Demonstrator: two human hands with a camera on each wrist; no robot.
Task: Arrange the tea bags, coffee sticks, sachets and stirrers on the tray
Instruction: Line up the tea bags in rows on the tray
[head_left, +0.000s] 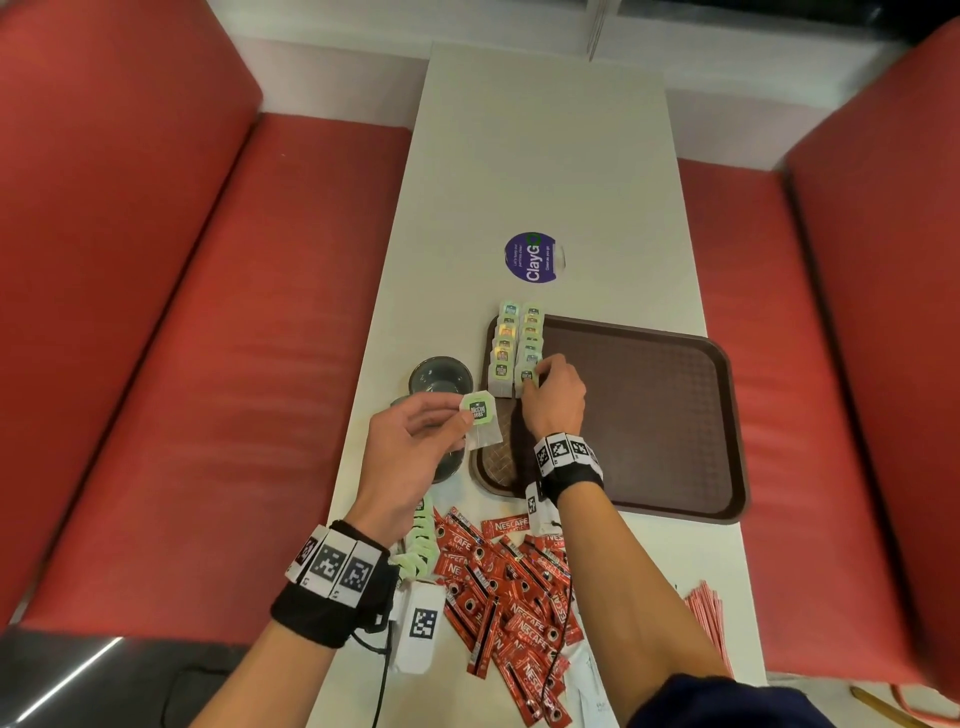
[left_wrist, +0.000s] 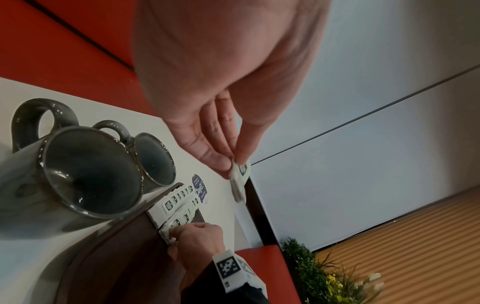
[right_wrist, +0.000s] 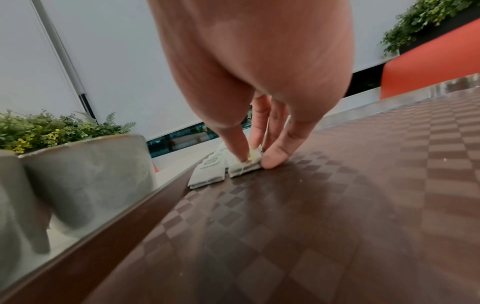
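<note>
A brown tray (head_left: 649, 415) lies on the white table (head_left: 545, 171). Two rows of overlapping tea bags (head_left: 501, 343) run along its far left side. My right hand (head_left: 537, 376) rests low on the tray, thumb and fingers pinching the nearest tea bag of the right row (right_wrist: 244, 167). My left hand (head_left: 465, 418) pinches another green-tagged tea bag (head_left: 480, 421) by its top, hanging above the tray's left rim. Red coffee sticks (head_left: 509, 597) are piled near me, with loose tea bags (head_left: 421, 540), white sachets (head_left: 587, 680) and striped stirrers (head_left: 709, 618).
Two grey mugs (head_left: 440, 376) stand just left of the tray, the nearer one partly hidden by my left hand. A round purple sticker (head_left: 532, 257) is on the table beyond the tray. Red benches (head_left: 182, 364) flank both sides. Most of the tray's floor is bare.
</note>
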